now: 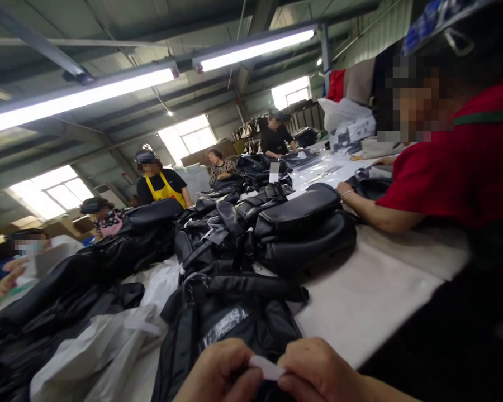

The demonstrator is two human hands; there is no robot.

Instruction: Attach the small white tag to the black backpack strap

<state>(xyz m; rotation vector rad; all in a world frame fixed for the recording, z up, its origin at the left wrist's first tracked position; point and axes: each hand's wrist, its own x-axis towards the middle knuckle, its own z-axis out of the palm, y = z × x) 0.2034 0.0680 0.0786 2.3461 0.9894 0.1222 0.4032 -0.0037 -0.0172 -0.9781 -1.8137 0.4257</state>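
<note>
Left hand (pixel 222 368) has thumb and fingertips drawn together, pinching the left end of a small white piece (pixel 267 368). Right hand (pixel 318 365) grips the right end likewise, fingers curled in, so the piece spans the short gap between the two hands. It is at the near side, in front of a black bag (pixel 272 321) that lies strap side up beyond the hands. Material of the piece, and whether either hand touches the bag, cannot be confirmed from this angle. A clear plastic strip (pixel 226 326) is on the bag. Pale tabletop (pixel 369 301) shows right of the bag, running to a slanting table edge at the right. Stacked black bags (pixel 304 234) bound this stretch on the far side; white cloth (pixel 96 352) lies to the left. A co-worker in red (pixel 456 173) stands at the far right.
</note>
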